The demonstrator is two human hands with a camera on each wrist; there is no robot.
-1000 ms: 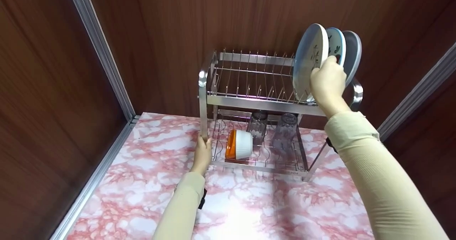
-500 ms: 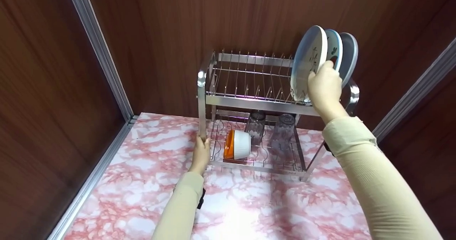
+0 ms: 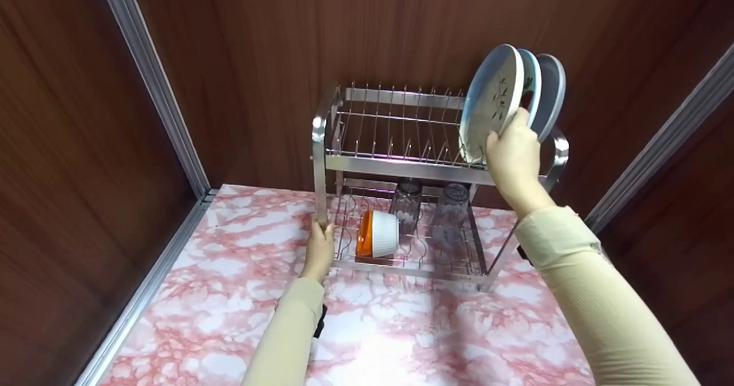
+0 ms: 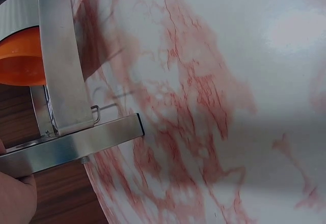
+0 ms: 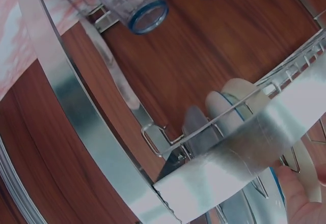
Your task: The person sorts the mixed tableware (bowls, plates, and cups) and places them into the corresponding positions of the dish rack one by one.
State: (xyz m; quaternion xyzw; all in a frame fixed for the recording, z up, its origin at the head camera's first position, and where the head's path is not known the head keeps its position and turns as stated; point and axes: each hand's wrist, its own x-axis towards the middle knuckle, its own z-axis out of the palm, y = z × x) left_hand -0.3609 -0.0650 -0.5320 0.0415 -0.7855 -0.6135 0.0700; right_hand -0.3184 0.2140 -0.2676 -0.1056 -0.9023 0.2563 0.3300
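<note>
A two-tier metal dish rack (image 3: 401, 167) stands by the back wall. My left hand (image 3: 319, 251) grips its front left leg low down; in the left wrist view only part of that hand (image 4: 18, 198) shows beside the metal bar. At the upper tier's right end my right hand (image 3: 513, 162) pinches the rim of a pale plate (image 3: 487, 105) with a blue edge and a leaf pattern, thumb on its front face. Behind it stand a blue-rimmed patterned plate (image 3: 534, 79) and a grey plate (image 3: 553, 88), all upright and leaning. In the right wrist view, the rack partly hides the plates.
On the lower tier an orange bowl (image 3: 364, 240) and a white ribbed bowl (image 3: 385, 234) lie on their sides, nested. Two clear glasses, one on the left (image 3: 407, 202) and one on the right (image 3: 453, 202), stand behind. Brown wood-look panels (image 3: 258, 88) enclose the marbled surface (image 3: 229, 294).
My right hand has moved slightly down and left, with the front plate's top a little lower. The plates look closer together. My left hand keeps its grip on the leg.
</note>
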